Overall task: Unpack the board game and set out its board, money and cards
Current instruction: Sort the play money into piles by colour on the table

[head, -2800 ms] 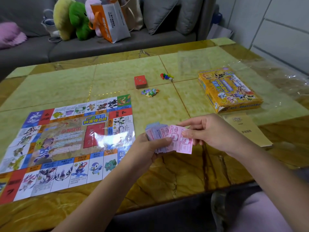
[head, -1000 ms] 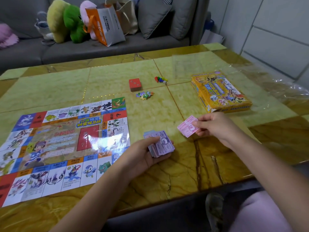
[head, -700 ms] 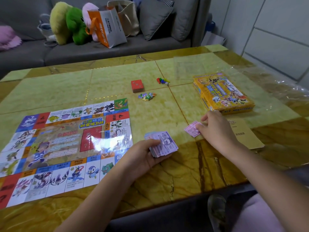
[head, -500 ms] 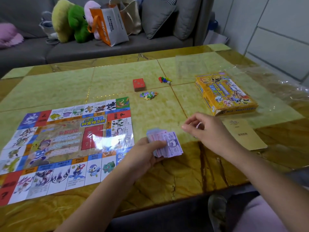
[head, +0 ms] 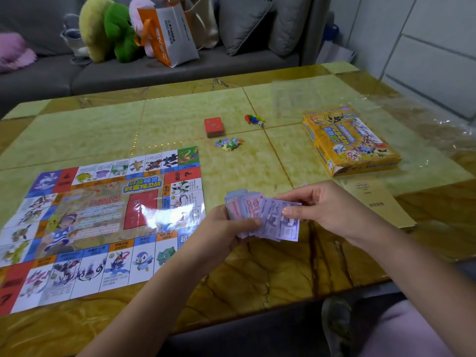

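The colourful game board (head: 103, 220) lies unfolded flat on the left of the table. My left hand (head: 226, 228) grips a fanned stack of play money (head: 260, 215), pink and purple notes. My right hand (head: 324, 210) pinches the purple notes at the right of the fan. A red card deck (head: 213, 127) sits further back, with small cut-out figures (head: 229, 144) beside it and coloured pawns with a die (head: 254, 119). The yellow game box (head: 347, 140) lies at the right.
A tan paper booklet (head: 378, 204) lies under my right wrist near the box. Clear plastic wrap (head: 425, 119) spreads over the table's right side. Behind the yellow marble table (head: 257, 266) is a grey sofa with plush toys (head: 108, 29) and a paper bag (head: 167, 32).
My right hand carried a pink note to the table near the box, let it go, then returned to the stack in my left hand and now pinches the purple notes.
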